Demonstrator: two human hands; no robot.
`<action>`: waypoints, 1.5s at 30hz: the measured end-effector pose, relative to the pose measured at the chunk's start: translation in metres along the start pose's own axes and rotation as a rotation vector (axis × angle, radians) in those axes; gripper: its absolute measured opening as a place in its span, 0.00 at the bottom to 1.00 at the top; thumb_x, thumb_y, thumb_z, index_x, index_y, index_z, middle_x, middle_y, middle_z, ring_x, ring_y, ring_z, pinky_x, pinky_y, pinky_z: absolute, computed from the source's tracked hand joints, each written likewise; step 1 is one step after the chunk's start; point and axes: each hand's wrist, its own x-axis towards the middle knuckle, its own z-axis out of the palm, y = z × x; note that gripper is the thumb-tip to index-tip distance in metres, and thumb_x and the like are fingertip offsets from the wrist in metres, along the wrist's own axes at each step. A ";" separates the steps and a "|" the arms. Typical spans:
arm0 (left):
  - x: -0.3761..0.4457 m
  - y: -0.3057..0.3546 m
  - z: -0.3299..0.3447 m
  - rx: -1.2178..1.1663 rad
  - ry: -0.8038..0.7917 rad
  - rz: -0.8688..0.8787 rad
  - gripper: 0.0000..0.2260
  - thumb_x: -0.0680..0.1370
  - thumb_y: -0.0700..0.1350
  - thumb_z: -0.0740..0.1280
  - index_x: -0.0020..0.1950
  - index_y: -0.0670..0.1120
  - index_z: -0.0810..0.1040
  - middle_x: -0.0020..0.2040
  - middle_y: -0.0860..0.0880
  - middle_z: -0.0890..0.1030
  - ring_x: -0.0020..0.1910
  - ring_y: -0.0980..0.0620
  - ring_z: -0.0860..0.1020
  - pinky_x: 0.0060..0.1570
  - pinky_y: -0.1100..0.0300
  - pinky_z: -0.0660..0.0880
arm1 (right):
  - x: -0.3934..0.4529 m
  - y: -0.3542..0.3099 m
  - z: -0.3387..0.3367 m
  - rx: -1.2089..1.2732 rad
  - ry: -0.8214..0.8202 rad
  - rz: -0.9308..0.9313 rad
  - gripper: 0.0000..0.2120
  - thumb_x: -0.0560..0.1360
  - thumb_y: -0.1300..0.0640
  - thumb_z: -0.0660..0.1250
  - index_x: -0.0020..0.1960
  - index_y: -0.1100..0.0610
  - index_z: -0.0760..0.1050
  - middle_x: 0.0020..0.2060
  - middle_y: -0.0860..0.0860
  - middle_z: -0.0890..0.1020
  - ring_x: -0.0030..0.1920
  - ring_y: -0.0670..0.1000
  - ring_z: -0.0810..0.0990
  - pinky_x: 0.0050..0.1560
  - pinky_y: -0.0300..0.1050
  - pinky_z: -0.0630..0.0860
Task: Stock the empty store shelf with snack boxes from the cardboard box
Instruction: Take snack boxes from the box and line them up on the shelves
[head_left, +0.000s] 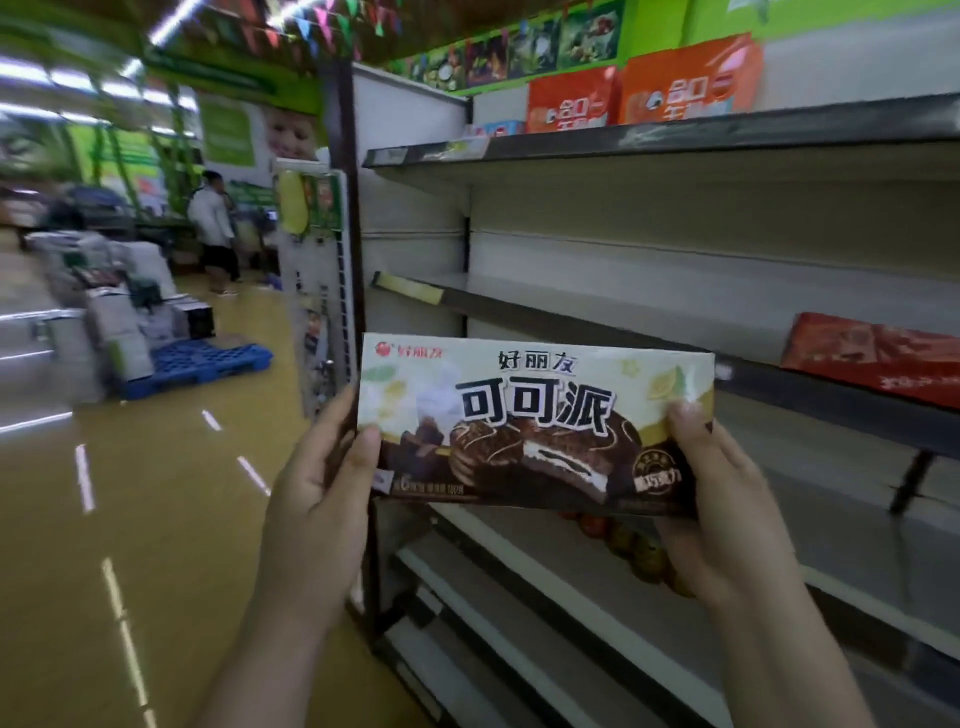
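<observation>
**Snack box held at shelf front, both hands**

Item 1. Snack box (535, 423): flat rectangular carton, pale upper half, dark lower half with a chocolate-pie picture and large Chinese lettering. Held upright, printed face toward the camera, in the air in front of the shelving, level with the gap between the middle and lower shelves. It touches no shelf.

Item 2. Left hand (322, 493): grip clamped on the box's left end, thumb across the front face, fingers behind.

Item 3. Right hand (727, 499): grip clamped on the box's right end, thumb on the front near the upper right corner, fingers behind.

Item 4. Store shelf (597, 322): dark-edged metal tiers, pale back panel. The middle tier carries one red box (872, 358) lying flat at the far right. The top tier carries orange packages (644, 98) standing side by side.

Item 5. Aisle, left of shelving: yellow floor (171, 519); blue pallet (202, 364) stacked with blurred goods; a person in a white top (213, 228) standing well apart, further down.
</observation>
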 end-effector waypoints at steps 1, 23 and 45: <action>0.001 -0.001 -0.013 -0.011 0.026 -0.003 0.20 0.73 0.56 0.64 0.65 0.64 0.75 0.57 0.61 0.81 0.56 0.61 0.80 0.50 0.60 0.78 | 0.000 0.009 0.009 0.005 0.000 0.002 0.18 0.68 0.51 0.68 0.56 0.55 0.79 0.48 0.56 0.86 0.46 0.54 0.86 0.49 0.54 0.82; 0.223 -0.072 -0.161 0.097 -0.142 0.075 0.13 0.81 0.48 0.60 0.63 0.62 0.73 0.51 0.65 0.80 0.49 0.74 0.76 0.37 0.78 0.72 | 0.091 0.159 0.215 0.100 0.250 -0.111 0.14 0.71 0.54 0.69 0.56 0.55 0.77 0.51 0.55 0.85 0.50 0.56 0.85 0.47 0.55 0.81; 0.454 -0.136 0.066 -0.114 -0.366 0.118 0.17 0.76 0.45 0.69 0.52 0.69 0.75 0.55 0.65 0.80 0.58 0.63 0.77 0.59 0.55 0.74 | 0.333 0.077 0.165 -0.988 0.399 -0.553 0.16 0.75 0.53 0.67 0.57 0.45 0.62 0.45 0.35 0.76 0.38 0.23 0.73 0.34 0.20 0.67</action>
